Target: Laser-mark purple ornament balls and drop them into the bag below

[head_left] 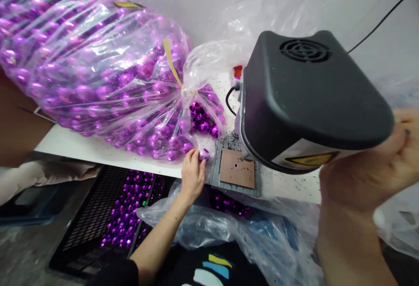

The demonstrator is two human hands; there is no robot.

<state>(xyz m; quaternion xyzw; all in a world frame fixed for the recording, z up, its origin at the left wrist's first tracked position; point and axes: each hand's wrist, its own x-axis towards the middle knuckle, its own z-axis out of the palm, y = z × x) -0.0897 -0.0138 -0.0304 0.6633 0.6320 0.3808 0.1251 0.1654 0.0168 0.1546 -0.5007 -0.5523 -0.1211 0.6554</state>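
My left hand (193,173) is at the mouth of a big clear bag (108,72) full of shiny purple balls, its fingers closed round something small and purple that they mostly hide. Loose purple balls (203,125) lie in the bag's opening just above it. Right of this hand is a press machine with a black cover (314,89) over a base plate (237,168). My right hand (376,170) is raised at the right side of the cover; its fingers are partly hidden there, and what they hold cannot be made out.
Below the white table (157,167), a black crate (88,216) holds purple balls at the left. Crumpled clear plastic (222,225) hangs over the front edge. A cable (382,19) crosses the upper right. A person's sleeve (29,177) shows far left.
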